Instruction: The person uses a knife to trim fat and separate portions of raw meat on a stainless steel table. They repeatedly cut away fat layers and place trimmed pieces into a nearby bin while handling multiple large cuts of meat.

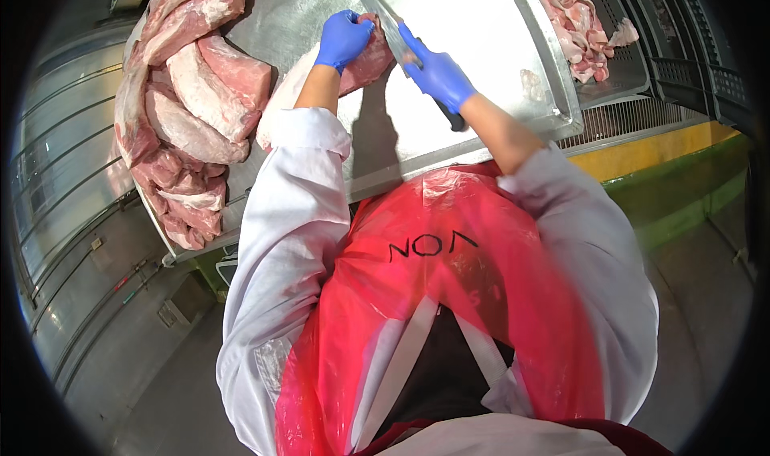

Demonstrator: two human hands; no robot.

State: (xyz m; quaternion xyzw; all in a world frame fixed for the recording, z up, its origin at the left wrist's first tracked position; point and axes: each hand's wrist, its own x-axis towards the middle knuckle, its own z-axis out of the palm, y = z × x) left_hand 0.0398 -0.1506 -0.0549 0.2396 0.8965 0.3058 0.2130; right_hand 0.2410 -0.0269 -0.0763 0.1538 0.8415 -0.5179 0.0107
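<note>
A piece of raw meat (369, 61), pink at its right end and paler with fat toward the left, lies on the metal work table. My blue-gloved left hand (343, 40) is closed on its far edge, fingers curled. In my right hand (441, 79), also blue-gloved, is a knife (391, 32) with a long blade and a black handle. The blade points away and to the left, right against the meat's right end, just beside my left fingers. Whether the edge has entered the meat I cannot tell.
Several large raw meat cuts (192, 103) are piled along the table's left side. A raised metal rim (553, 51) borders the work surface (473, 23). Thin meat trimmings (573, 27) lie beyond it, beside black crates (698, 75). A small scrap (531, 85) sits near the right rim.
</note>
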